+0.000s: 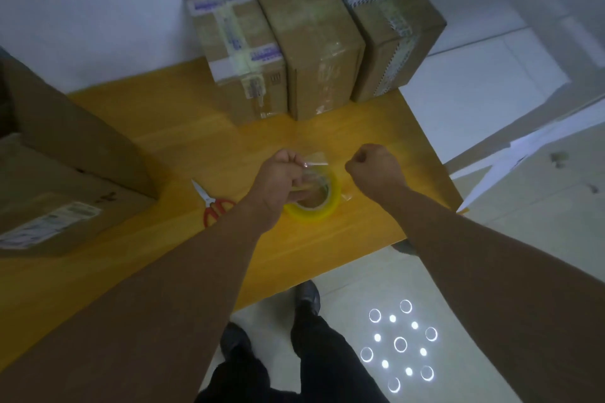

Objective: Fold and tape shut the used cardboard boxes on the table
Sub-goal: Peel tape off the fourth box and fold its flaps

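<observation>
Tape roll (316, 213) lies under left hand (278, 177), apparently gripped.

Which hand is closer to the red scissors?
Left. The left hand, gripping the tape roll, is just right of the scissors; the right hand is farther right, beyond the roll.

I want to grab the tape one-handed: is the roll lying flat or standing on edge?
Lying flat: the tape roll rests on the table, core hole facing up; the left hand pinches its loose end.
</observation>
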